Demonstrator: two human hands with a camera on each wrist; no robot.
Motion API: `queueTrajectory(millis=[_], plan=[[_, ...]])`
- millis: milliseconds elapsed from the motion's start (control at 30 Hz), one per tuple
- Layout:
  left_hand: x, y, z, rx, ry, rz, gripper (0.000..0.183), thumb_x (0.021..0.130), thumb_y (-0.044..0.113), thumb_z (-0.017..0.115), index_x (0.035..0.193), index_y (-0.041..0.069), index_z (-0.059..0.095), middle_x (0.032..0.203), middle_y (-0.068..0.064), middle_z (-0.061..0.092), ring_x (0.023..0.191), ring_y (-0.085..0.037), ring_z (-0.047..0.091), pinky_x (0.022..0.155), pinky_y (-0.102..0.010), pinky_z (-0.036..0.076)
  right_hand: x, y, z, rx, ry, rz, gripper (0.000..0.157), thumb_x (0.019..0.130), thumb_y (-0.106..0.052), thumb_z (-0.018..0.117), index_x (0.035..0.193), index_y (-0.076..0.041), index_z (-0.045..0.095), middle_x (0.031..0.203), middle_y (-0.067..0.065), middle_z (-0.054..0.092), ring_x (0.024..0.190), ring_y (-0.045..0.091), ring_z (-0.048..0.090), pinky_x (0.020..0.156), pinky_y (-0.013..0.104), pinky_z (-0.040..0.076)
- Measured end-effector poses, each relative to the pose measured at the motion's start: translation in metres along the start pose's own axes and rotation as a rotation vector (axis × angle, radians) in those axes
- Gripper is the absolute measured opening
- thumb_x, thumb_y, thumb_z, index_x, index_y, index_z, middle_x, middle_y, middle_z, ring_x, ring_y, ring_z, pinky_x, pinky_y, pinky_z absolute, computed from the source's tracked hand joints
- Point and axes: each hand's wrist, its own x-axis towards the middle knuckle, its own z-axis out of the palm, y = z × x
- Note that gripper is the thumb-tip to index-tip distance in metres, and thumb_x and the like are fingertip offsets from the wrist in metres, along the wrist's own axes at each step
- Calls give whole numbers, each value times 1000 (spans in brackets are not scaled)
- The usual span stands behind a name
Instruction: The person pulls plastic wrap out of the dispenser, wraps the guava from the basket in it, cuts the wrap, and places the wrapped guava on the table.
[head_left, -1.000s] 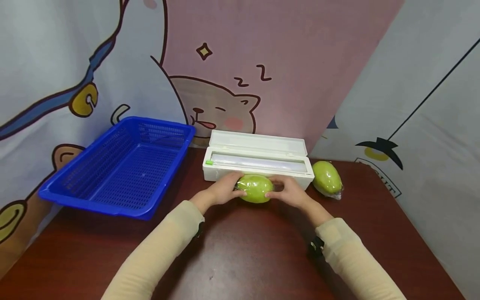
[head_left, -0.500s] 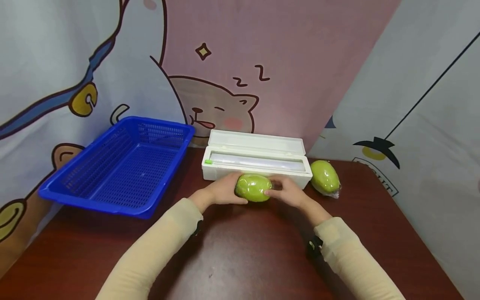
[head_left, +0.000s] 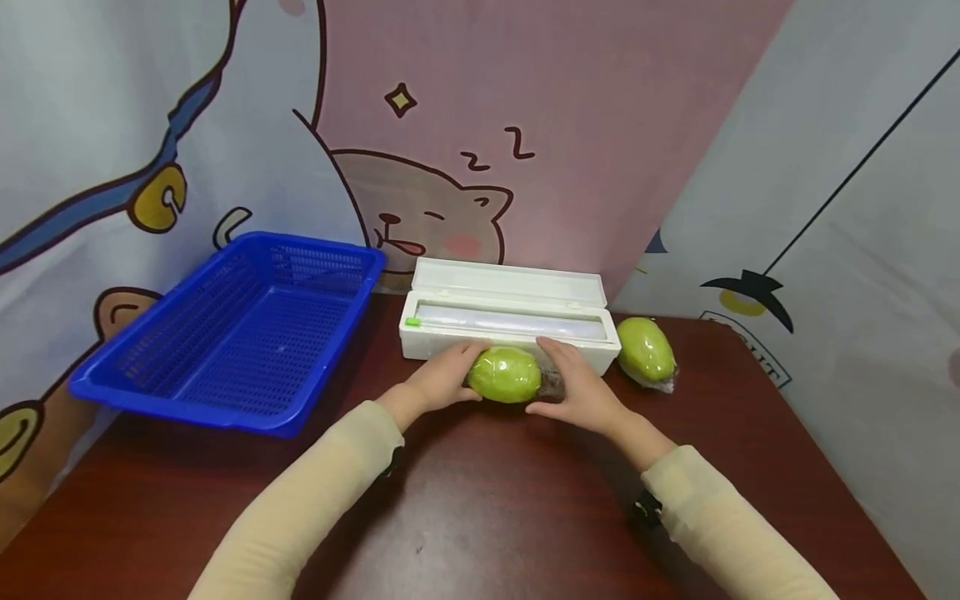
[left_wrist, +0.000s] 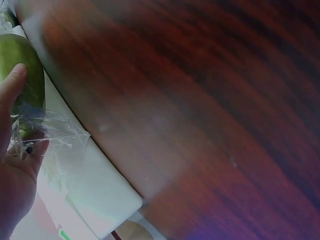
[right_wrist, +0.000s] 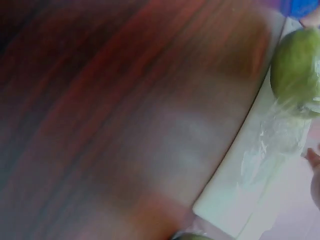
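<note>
A green oval fruit point(head_left: 504, 374) in cling film is held at its left end by my left hand point(head_left: 442, 379). My left thumb point(left_wrist: 15, 82) lies along the fruit's side in the left wrist view. Beyond its right end sticks out a loose tail of cling film point(right_wrist: 265, 142). My right hand point(head_left: 581, 390) is around that tail with thumb and fingers spread, apart from the fruit. Right behind the fruit stands a white cling film dispenser point(head_left: 427, 343), lid up, with a film roll point(head_left: 510, 322) inside.
Another film-wrapped green fruit point(head_left: 647, 350) lies against the dispenser's right end. To the left sits a blue plastic basket point(head_left: 187, 414) with a slotted floor. A patterned curtain point(head_left: 600, 125) hangs behind the dark wooden table point(head_left: 480, 517).
My right hand has let go of the fruit's right end, drawn slightly right and spread its fingers, baring the film tail. My left hand has stayed at the left end.
</note>
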Motion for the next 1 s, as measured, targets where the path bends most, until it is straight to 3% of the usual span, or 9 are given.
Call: queueTrajectory(millis=[133, 267, 467, 567, 700, 1000], plan=[[-1, 0, 0, 3, 11, 9, 75, 76, 23, 77, 137, 7, 36, 135, -15, 47, 126, -28, 46, 107, -39, 38, 3, 3, 7, -14, -19, -114, 103, 66, -35, 84, 145, -2, 26, 144, 17, 37, 131, 33, 36, 105, 51, 37], [-2, 0, 3, 15, 28, 30, 74, 76, 24, 78, 136, 7, 36, 133, -15, 47, 124, -28, 48, 105, -39, 40, 5, 9, 14, -40, -26, -129, 95, 66, -29, 84, 142, -4, 32, 141, 16, 40, 129, 31, 39, 104, 48, 39], [-3, -1, 4, 134, 94, 45, 73, 74, 33, 79, 132, 10, 42, 133, -15, 40, 121, -30, 44, 101, -39, 43, 12, 8, 16, -73, -17, -144, 86, 67, -24, 84, 137, -2, 39, 136, 17, 44, 124, 32, 44, 101, 47, 42], [-2, -1, -1, 169, 129, 57, 72, 70, 34, 81, 129, 9, 47, 128, -14, 44, 117, -29, 45, 99, -39, 43, 17, 5, 13, -72, -15, -133, 85, 67, -21, 84, 135, 0, 39, 133, 18, 47, 122, 33, 46, 101, 47, 42], [1, 0, -8, 127, 106, 55, 73, 68, 30, 83, 127, 6, 47, 117, -10, 54, 112, -26, 50, 100, -38, 42, 22, 1, 8, -39, -26, -85, 83, 65, -21, 85, 131, 2, 42, 126, 19, 53, 117, 33, 51, 99, 46, 43], [4, -1, -7, -29, 50, -30, 69, 71, 25, 82, 125, 1, 47, 122, -14, 56, 117, -27, 52, 103, -38, 41, 25, 2, 1, 53, -41, -32, 75, 62, -21, 87, 126, -1, 52, 120, 14, 60, 112, 29, 56, 94, 44, 47]])
